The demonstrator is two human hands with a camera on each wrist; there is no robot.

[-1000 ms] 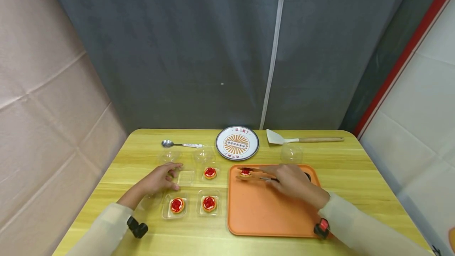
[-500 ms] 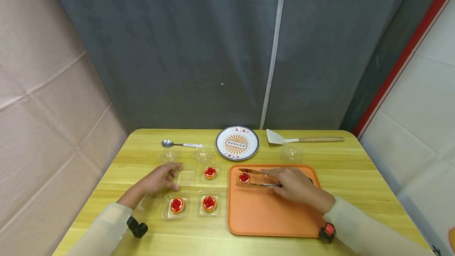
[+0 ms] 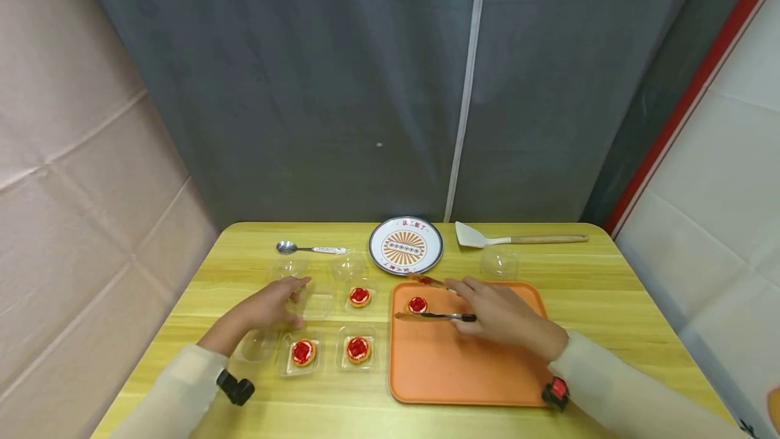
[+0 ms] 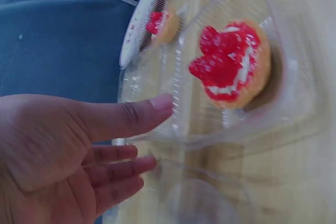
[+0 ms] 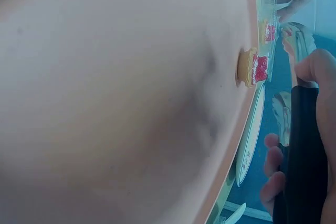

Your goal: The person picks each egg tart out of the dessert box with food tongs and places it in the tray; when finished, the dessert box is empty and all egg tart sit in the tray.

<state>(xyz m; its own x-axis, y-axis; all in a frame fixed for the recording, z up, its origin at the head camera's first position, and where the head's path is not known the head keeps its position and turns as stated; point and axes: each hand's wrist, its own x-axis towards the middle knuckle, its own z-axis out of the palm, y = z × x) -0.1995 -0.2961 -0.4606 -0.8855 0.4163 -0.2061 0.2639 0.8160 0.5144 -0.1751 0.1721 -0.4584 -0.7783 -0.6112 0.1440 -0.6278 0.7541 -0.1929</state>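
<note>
Tongs [image 3: 437, 316] — leftward, long axis crosswise

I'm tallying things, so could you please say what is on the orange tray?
One red-fruit tart sits on the tray near its far left corner; from above, the right hand and tongs hide some surface.

Tongs [image 5: 304, 145] in right grip [image 3: 500, 314]: smooth plastic-looking handles, shiny metal-looking arms. Tray [image 3: 466, 374] under it: smooth matt plastic look. Boxes [image 4: 302, 90] by left grip [image 3: 268, 307]: clear glossy plastic, ribbed edges. Tart [image 4: 239, 64] nearest left grip: glossy topping. Plate [image 3: 405, 247] beyond right grip: smooth, glazed-looking. Spatula [image 3: 521, 240] also beyond it: wooden handle. Tabletop [image 3: 341, 415] under both grips: wood-grain, slight sheen. Curtain [image 3: 353, 87] past both: matt cloth.
</note>
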